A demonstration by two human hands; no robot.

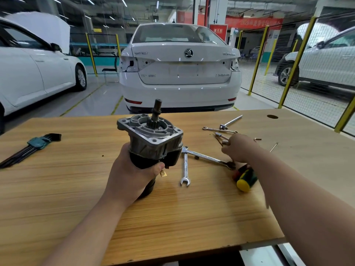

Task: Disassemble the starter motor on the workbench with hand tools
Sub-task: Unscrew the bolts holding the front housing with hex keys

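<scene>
— Two hands, well apart. What does each do?
— The left hand [132, 175] clamps round the black body of the motor [151, 139]. It holds it upright at the middle of the bench [57, 198], shaft up, likely to keep the flange end within reach of a tool. The right hand [238, 148] is out toward the right edge, over the spanners [185, 166].
— Gripping anything?
— Can't tell. It's blurred, with its fingertips among some bolts [221, 138]. Its forearm covers part of the screwdriver [245, 179].
— Farther back?
— A socket wrench [230, 120] and loose pins too small to name. Hex keys [28, 148] lie toward the left edge, cut off by the frame. A car [180, 73] stands beyond.
</scene>
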